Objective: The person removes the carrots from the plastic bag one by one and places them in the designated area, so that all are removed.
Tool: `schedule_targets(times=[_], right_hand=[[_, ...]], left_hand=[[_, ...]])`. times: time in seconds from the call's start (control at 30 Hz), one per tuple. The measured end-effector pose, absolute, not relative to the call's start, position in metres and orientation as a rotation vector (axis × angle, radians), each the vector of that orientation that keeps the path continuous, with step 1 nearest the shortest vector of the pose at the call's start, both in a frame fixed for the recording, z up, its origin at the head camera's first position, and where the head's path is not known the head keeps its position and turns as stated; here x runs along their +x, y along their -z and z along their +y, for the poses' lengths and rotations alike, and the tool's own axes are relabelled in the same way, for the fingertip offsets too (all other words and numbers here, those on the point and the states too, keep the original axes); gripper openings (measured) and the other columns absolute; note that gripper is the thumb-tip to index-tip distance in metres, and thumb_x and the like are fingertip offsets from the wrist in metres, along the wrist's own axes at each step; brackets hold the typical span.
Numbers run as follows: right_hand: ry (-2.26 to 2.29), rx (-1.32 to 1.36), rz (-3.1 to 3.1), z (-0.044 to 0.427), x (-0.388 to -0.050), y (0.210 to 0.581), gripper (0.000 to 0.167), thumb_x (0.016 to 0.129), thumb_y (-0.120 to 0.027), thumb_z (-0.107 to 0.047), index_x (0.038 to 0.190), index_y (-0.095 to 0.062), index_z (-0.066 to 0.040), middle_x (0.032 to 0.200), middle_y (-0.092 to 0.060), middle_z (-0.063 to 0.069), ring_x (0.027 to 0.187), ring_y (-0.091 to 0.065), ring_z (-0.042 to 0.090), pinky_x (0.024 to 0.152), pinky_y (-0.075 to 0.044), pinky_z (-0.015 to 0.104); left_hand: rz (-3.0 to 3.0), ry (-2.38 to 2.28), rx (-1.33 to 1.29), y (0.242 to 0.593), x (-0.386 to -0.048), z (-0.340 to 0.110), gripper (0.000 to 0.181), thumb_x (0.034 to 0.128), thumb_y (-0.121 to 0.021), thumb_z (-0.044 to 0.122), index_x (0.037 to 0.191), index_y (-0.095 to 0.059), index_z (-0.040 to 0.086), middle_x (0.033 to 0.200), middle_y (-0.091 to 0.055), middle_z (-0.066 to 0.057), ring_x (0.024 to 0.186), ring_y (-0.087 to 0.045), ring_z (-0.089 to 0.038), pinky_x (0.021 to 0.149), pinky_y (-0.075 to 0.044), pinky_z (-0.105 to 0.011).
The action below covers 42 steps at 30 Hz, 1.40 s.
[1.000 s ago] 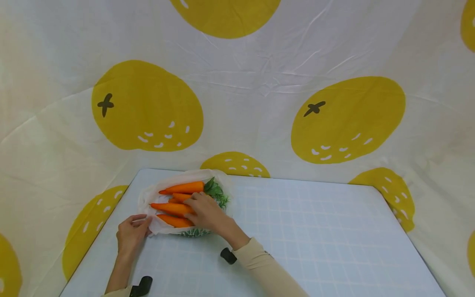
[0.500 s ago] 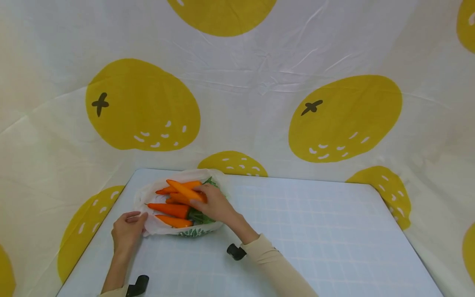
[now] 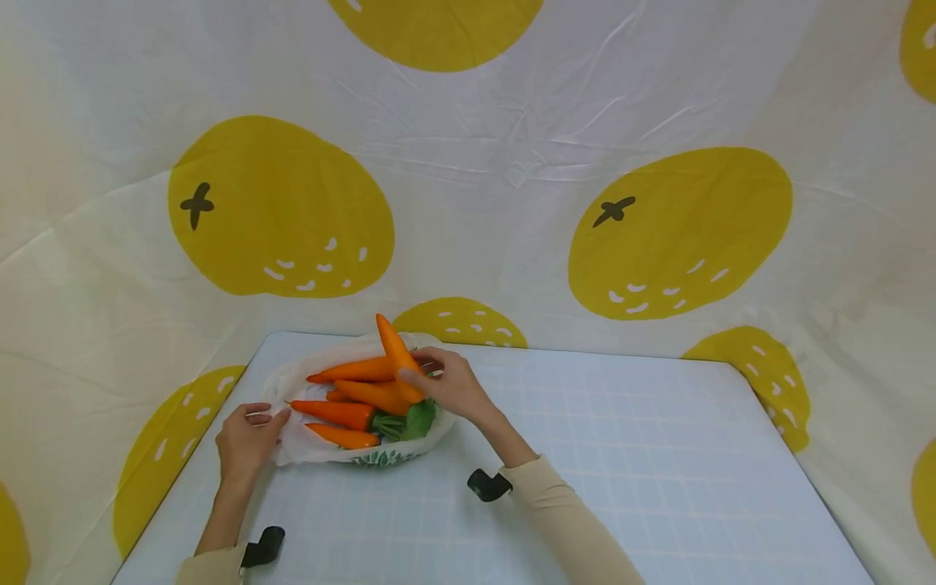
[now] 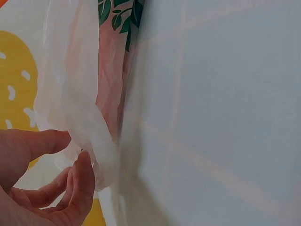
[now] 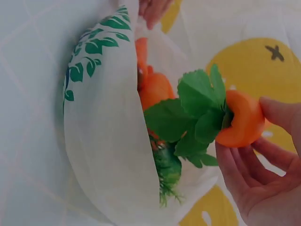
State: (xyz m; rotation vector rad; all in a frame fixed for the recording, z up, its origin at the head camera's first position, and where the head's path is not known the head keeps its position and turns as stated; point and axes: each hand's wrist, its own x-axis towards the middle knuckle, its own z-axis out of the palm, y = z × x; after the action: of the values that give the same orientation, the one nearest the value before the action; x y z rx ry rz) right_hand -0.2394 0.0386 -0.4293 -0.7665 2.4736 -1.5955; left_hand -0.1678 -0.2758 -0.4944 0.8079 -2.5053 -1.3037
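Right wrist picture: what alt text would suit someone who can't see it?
A right hand holds an orange carrot near its leafy green end, by an open white bag printed with green leaves. More carrots show inside the bag; the left hand's fingertips appear at the top.

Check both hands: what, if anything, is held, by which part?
Right hand: a carrot, gripped by its thick end, next to the leaves. Left hand: at the edge of the bag; can't tell whether it pinches it.
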Motion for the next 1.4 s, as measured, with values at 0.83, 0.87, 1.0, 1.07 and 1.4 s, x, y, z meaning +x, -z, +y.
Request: schedule_targets(times=[0.83,0.87,1.0,1.07,1.4], right_hand=[[2.011,-0.112,2.240,0.123,-0.262,0.443,0.054,0.096,-0.073,-0.037,0.137,-0.061,-0.002,0.130,-0.064,0.015,0.111,-0.066,0.025,0.091,-0.058,0.033],[2.019,-0.088,2.241,0.126,-0.263,0.446,0.055,0.096,-0.073,-0.038,0.137,-0.062,-0.003,0.131,-0.065,0.015,0.111,-0.066,0.025,0.090,-0.058,0.033],[2.046,-0.033,2.227,0.135,-0.266,0.455,0.056,0.095,-0.074,-0.039,0.135,-0.063,-0.002,0.131,-0.065,0.017,0.110,-0.066,0.025,0.090,-0.058,0.033],[2.053,-0.007,2.224,0.138,-0.266,0.459,0.056,0.095,-0.075,-0.040,0.134,-0.063,-0.002,0.130,-0.066,0.017,0.109,-0.066,0.025,0.090,-0.058,0.033],[1.999,0.141,2.243,0.147,-0.264,0.485,0.057,0.095,-0.073,-0.042,0.136,-0.062,-0.004,0.124,-0.066,0.015,0.102,-0.066,0.022,0.089,-0.059,0.032]], left_hand=[[-2.552,1.341,0.812,0.496,-0.169,-0.281,0.039,0.0964,-0.067,0.014,0.125,-0.057,-0.011,0.115,-0.063,-0.036,0.091,-0.068,-0.043,0.057,-0.055,-0.021],[-2.554,1.339,0.808,0.496,-0.170,-0.281,0.039,0.0963,-0.067,0.014,0.125,-0.057,-0.011,0.114,-0.063,-0.036,0.090,-0.068,-0.043,0.057,-0.055,-0.021],[-2.559,1.324,0.802,0.497,-0.171,-0.280,0.038,0.0956,-0.067,0.013,0.124,-0.058,-0.011,0.113,-0.064,-0.035,0.088,-0.069,-0.041,0.056,-0.053,-0.020],[-2.557,1.321,0.800,0.497,-0.172,-0.280,0.037,0.0952,-0.067,0.012,0.123,-0.059,-0.011,0.112,-0.064,-0.035,0.087,-0.069,-0.041,0.056,-0.054,-0.020],[-2.560,1.339,0.802,0.499,-0.171,-0.278,0.036,0.0958,-0.066,0.010,0.123,-0.058,-0.012,0.112,-0.064,-0.036,0.088,-0.069,-0.042,0.058,-0.057,-0.024]])
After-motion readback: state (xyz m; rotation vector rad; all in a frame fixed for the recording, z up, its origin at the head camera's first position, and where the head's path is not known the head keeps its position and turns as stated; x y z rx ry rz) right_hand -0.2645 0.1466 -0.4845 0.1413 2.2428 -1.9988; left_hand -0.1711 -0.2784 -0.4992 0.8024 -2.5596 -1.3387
